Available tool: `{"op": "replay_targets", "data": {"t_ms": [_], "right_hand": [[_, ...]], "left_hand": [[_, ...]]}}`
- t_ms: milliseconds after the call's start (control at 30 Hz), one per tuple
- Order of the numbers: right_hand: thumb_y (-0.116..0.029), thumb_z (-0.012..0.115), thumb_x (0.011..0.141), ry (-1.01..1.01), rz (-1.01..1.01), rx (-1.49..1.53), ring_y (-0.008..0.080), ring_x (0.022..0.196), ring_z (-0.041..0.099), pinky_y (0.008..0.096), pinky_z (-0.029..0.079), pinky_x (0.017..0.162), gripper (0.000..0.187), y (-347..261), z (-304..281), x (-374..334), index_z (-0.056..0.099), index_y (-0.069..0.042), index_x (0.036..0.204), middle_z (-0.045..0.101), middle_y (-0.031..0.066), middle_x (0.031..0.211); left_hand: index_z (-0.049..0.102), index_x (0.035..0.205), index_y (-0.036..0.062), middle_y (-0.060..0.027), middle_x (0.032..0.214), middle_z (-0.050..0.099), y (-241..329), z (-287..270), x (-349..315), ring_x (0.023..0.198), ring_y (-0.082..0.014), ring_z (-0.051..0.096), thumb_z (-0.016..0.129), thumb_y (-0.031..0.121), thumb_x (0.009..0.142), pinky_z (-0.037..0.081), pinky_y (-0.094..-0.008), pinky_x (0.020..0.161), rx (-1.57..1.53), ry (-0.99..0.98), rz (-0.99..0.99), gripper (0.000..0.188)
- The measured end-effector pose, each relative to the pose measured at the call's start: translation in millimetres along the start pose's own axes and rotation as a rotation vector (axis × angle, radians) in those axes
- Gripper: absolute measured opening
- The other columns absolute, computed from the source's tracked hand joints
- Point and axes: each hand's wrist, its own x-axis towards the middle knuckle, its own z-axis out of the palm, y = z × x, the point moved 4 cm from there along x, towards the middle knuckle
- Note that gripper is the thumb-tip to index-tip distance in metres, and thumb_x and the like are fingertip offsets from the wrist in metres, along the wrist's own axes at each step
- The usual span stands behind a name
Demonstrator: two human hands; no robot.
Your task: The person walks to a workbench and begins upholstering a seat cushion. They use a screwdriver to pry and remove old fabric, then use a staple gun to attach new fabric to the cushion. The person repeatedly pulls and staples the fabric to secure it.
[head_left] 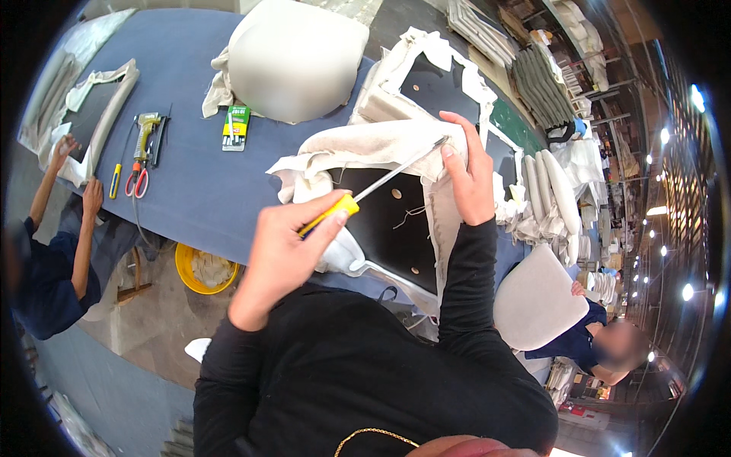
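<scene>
My left hand (285, 244) is closed round the yellow and black handle of a screwdriver (381, 180). Its long metal shaft points up and to the right, with the tip against a corner of the cream fabric cover (365, 143). That same corner is gripped by my right hand (474, 171), thumb on the near side and fingers over the far side. The cover wraps the edges of a seat panel lying underside up, whose black board (381, 217) shows several round holes and a loose bit of string.
On the blue table (186, 53) lie a finished-looking cushion (293, 65), a green packet (235, 128), red-handled scissors (137, 181) and a glue gun (145, 135). A yellow bucket (204, 268) stands below. Co-workers handle panels at left and right.
</scene>
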Motion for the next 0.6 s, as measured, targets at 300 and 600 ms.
{"op": "replay_targets", "data": {"t_ms": [300,600], "right_hand": [[-0.014,0.064,0.097,0.106,-0.033,-0.061,0.0309,0.127,0.067,0.0373,0.047,0.11,0.049,11,-6,-5,0.058,-0.004,0.144,0.069,0.0189,0.134],[-0.013,0.065,0.093,0.121,-0.027,-0.013,0.0331,0.124,0.068,0.0373,0.047,0.109,0.052,11,-14,-11,0.058,-0.004,0.145,0.07,0.0216,0.131]], "left_hand": [[0.064,0.14,0.0003,-0.0039,0.083,0.061,-74,97,-13,0.054,-0.0042,0.043,0.06,0.024,0.111,0.034,-0.0211,0.047,-0.682,-0.139,-0.297,0.038],[0.064,0.137,0.0001,-0.0036,0.083,0.061,-86,115,-13,0.054,-0.0033,0.041,0.059,0.025,0.112,0.034,-0.02,0.047,-0.725,-0.177,-0.285,0.036]]}}
